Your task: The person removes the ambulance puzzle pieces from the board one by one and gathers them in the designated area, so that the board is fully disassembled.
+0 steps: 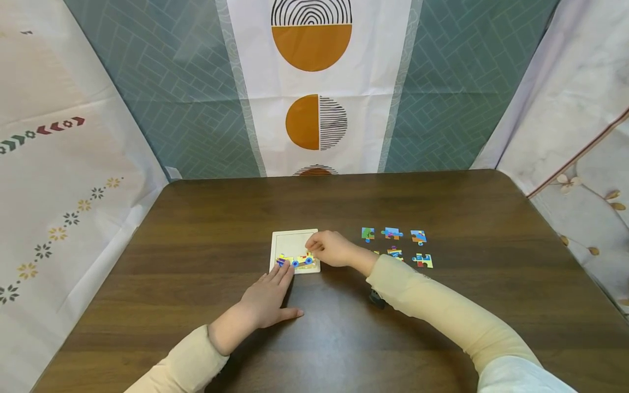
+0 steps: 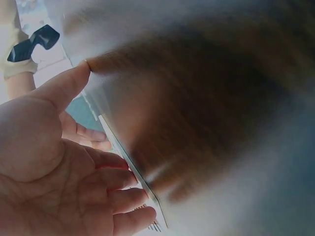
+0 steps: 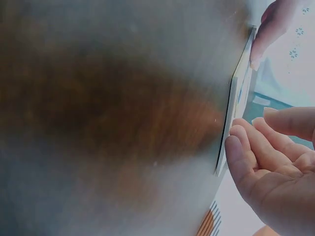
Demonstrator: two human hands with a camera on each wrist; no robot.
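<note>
A pale square puzzle tray (image 1: 290, 240) lies on the table. Joined puzzle pieces (image 1: 301, 261) with yellow and blue wheeled shapes run along its near side. My left hand (image 1: 267, 297) rests with straight fingers on the near left edge of the tray and its pieces, the thumb spread out on the table. Over the tray's right side is my right hand (image 1: 331, 248), fingers bent and tips near the rightmost joined piece. In the right wrist view, the thumb and fingers (image 3: 268, 142) stand loosely beside the tray (image 3: 231, 108), and no piece shows between them.
Several loose puzzle pieces (image 1: 392, 233) lie in two rows on the table right of the tray, some partly hidden by the right forearm. A dark device (image 1: 377, 299) shows under the right wrist. Patterned cloth hangs behind the brown table (image 1: 221, 218) and on both sides.
</note>
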